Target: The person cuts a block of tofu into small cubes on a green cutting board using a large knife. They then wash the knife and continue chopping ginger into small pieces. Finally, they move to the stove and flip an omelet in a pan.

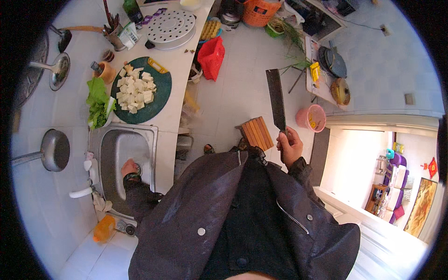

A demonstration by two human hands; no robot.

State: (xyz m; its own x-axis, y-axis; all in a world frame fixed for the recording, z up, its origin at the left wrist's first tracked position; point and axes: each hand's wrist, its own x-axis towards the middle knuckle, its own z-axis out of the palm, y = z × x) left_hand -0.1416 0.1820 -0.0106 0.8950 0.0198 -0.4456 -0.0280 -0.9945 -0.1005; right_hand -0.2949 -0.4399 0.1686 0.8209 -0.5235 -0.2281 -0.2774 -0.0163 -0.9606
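My right hand (291, 144) grips the handle of a dark-bladed kitchen cleaver (275, 96), held out over the floor with its blade pointing away from me. My left hand (129, 168) is down inside the stainless steel sink (120, 140), beside the drain (139, 169); its fingers are too small and turned away to make out. Beyond the sink, a round green cutting board (161, 99) with a yellow handle carries a heap of white cubes, probably tofu (134, 91). Green leafy vegetables (97, 101) lie at the board's left.
A perforated steamer lid (171, 26), a wooden mortar (105, 72) and a utensil holder (113, 36) stand on the counter. Ladles and a small pan (56, 150) hang at the left wall. On the floor are a wooden stool (256, 133), a red basket (211, 57) and a pink bin (310, 118).
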